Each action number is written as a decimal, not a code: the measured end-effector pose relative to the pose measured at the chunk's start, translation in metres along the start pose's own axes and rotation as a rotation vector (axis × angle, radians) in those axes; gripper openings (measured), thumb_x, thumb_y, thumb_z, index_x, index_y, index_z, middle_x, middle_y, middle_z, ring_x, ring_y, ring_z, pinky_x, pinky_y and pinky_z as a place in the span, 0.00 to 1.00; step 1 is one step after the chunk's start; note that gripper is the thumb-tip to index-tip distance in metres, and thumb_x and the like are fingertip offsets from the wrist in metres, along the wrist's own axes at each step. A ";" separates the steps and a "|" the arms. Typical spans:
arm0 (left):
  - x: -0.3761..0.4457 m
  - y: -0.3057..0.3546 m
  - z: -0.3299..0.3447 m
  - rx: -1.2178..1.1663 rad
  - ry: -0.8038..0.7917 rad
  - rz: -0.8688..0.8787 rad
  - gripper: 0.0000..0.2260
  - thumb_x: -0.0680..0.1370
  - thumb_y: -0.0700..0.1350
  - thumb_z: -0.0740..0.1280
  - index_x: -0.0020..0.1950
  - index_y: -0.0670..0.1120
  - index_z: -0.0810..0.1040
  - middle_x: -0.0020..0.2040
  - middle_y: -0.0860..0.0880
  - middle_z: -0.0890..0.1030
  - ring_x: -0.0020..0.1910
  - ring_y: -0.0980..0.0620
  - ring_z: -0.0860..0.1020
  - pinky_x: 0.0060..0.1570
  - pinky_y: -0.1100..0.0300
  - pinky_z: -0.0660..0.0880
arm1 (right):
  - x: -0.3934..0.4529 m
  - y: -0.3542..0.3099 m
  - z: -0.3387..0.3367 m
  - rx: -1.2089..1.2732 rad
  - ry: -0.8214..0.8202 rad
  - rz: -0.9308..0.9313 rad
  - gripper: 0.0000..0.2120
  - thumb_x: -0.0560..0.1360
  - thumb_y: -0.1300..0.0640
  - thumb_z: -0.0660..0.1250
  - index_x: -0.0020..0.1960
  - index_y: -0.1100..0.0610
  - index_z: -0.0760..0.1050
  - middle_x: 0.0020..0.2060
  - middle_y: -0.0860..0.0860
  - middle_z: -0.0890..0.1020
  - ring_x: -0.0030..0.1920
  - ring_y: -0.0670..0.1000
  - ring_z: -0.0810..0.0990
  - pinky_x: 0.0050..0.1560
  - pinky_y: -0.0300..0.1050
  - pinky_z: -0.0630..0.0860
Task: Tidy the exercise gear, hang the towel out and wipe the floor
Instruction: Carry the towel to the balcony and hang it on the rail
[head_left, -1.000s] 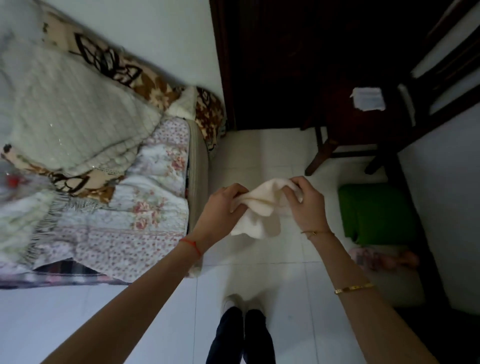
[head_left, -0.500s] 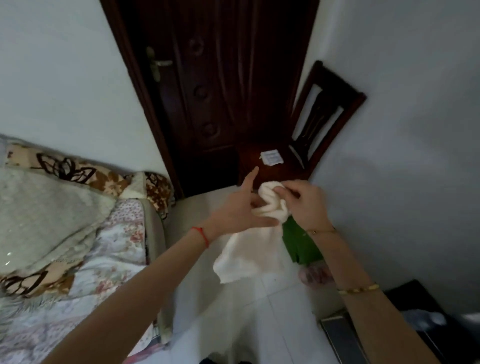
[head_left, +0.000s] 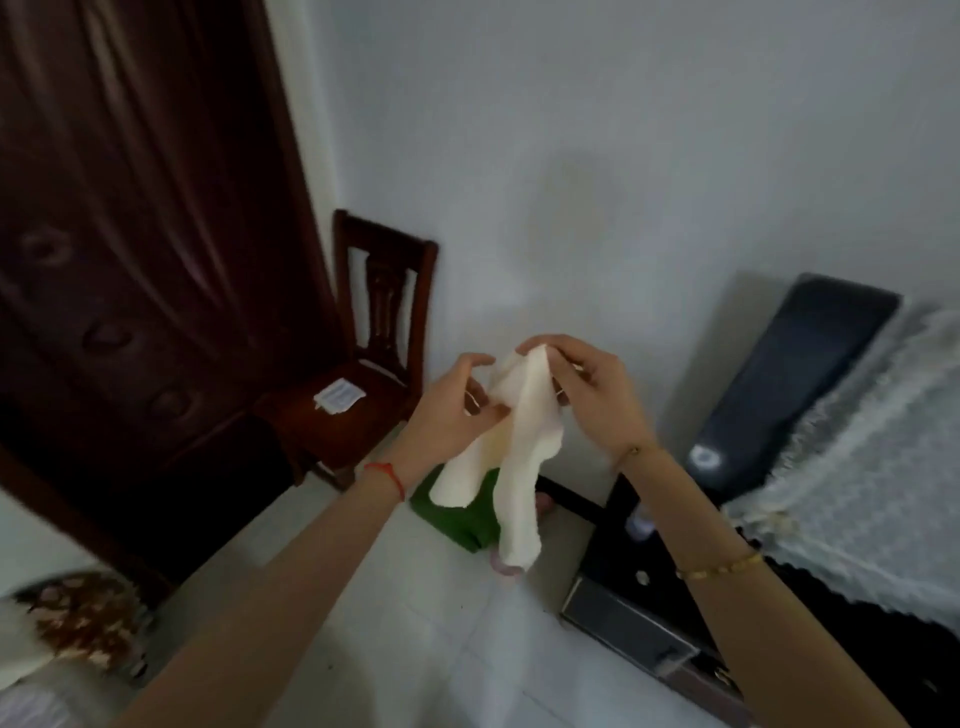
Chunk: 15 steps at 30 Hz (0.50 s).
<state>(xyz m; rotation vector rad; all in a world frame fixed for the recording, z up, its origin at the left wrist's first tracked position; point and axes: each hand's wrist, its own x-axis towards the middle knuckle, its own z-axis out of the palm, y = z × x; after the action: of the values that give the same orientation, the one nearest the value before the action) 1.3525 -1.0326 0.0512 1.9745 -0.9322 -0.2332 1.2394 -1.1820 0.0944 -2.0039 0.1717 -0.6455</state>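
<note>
A cream towel (head_left: 519, 467) hangs in front of me, held up at chest height over the white tiled floor (head_left: 426, 623). My left hand (head_left: 452, 410) pinches its upper edge from the left. My right hand (head_left: 592, 395) grips the top of the cloth from the right. The towel droops in two long folds below my fingers. Behind its lower end a green rolled mat (head_left: 457, 514) lies on the floor against the wall, partly hidden by the cloth.
A dark wooden chair (head_left: 363, 374) with a white paper (head_left: 337, 396) on its seat stands beside the dark door (head_left: 130, 260). A black cabinet (head_left: 675, 613) with a lace cover (head_left: 857, 457) and a dark screen (head_left: 795, 384) is at right. A patterned bed corner (head_left: 78, 629) shows lower left.
My view swung up and to the right, away from the bed toward the wall and cabinet. Both hands kept the towel and let more of it hang down in long folds.
</note>
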 end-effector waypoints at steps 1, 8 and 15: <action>0.004 0.006 0.006 0.010 -0.034 0.027 0.24 0.75 0.49 0.72 0.69 0.50 0.69 0.46 0.50 0.76 0.43 0.54 0.76 0.43 0.67 0.71 | -0.008 -0.006 -0.007 -0.007 0.044 0.010 0.15 0.81 0.59 0.58 0.50 0.46 0.81 0.51 0.41 0.83 0.53 0.44 0.80 0.51 0.40 0.76; 0.010 0.042 0.065 0.033 -0.309 0.207 0.07 0.81 0.51 0.63 0.51 0.48 0.72 0.53 0.47 0.76 0.50 0.51 0.76 0.47 0.62 0.70 | -0.088 -0.025 -0.052 0.026 0.405 0.186 0.14 0.81 0.51 0.59 0.46 0.50 0.81 0.47 0.47 0.83 0.50 0.49 0.79 0.52 0.46 0.74; -0.041 0.112 0.135 -0.097 -0.657 0.459 0.13 0.82 0.54 0.61 0.51 0.44 0.69 0.41 0.45 0.78 0.38 0.50 0.76 0.37 0.59 0.68 | -0.202 -0.040 -0.092 -0.140 0.645 0.506 0.16 0.71 0.50 0.74 0.50 0.54 0.69 0.46 0.49 0.80 0.47 0.49 0.80 0.47 0.47 0.77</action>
<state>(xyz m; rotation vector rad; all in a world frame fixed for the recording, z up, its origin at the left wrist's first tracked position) 1.1989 -1.1264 0.0567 1.5497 -1.7229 -0.6681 1.0152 -1.1568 0.0887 -1.7117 1.0938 -0.9359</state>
